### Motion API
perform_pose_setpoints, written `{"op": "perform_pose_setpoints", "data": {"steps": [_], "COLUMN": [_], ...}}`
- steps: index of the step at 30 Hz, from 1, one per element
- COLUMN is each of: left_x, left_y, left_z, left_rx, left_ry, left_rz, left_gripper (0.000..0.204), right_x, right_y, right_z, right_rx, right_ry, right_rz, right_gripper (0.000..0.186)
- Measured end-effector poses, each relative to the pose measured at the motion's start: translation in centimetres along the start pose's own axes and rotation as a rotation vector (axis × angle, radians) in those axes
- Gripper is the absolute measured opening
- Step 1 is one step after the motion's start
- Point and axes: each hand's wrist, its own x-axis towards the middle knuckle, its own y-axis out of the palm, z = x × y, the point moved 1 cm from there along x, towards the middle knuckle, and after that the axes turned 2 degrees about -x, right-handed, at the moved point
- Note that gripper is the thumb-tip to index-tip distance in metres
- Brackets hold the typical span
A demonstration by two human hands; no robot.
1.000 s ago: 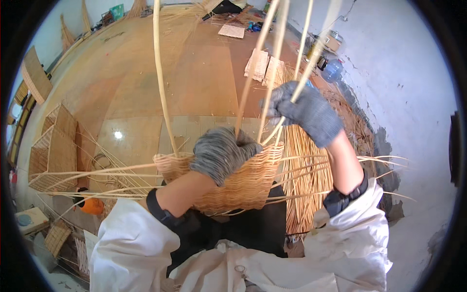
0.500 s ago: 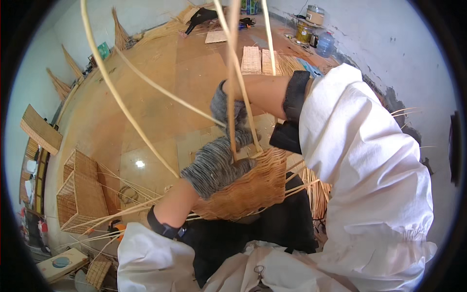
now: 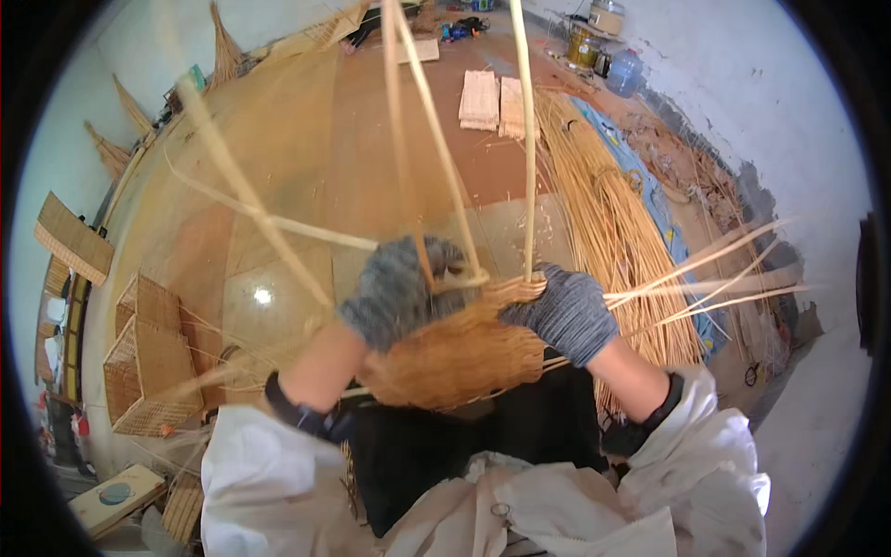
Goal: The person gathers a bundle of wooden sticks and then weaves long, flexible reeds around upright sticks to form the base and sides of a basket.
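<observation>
**Close Weave Below the Fingers, Bare Canes Above**

The woven piece point(image 3: 455, 367) lay between and just below the gloved fingers, above black cloth point(image 3: 538, 418). The left hand point(image 3: 390, 292) had its fingers curled around the rim's left part; the right hand point(image 3: 571, 316) had its fingers closed on the right corner, tips partly hidden.

Below the fingers, the wall looked largely woven, in close wavy rows. Above them, upright canes point(image 3: 530, 148) were unwoven; one cane bent along the rim between the hands, so the edge seemed unfinished. Loose canes point(image 3: 617, 232) lay beyond the right fingers.

No writing could be read; the pale box point(image 3: 93, 511), well left of the left fingers, showed a bluish oval.
</observation>
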Motion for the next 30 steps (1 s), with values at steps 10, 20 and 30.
{"op": "perform_pose_setpoints", "data": {"steps": [10, 20, 30], "left_x": [0.6, 0.2, 4.3], "left_y": [1.2, 0.3, -1.2], "left_z": [0.7, 0.2, -2.4], "left_rx": [-0.25, 0.098, -0.136], "left_ry": [-0.09, -0.038, 0.006], "left_rz": [0.078, 0.096, 0.336], "left_gripper": [0.03, 0.051, 0.036], "right_x": [-2.1, 4.6, 0.0], "right_y": [-3.8, -11.5, 0.5], "right_z": [-0.6, 5.1, -3.8], "right_rx": [0.341, 0.089, 1.844], "right_ry": [-0.236, -0.994, 0.016], "right_rz": [-0.804, -0.38, -0.522], "right_gripper": [0.034, 0.026, 0.021]}}
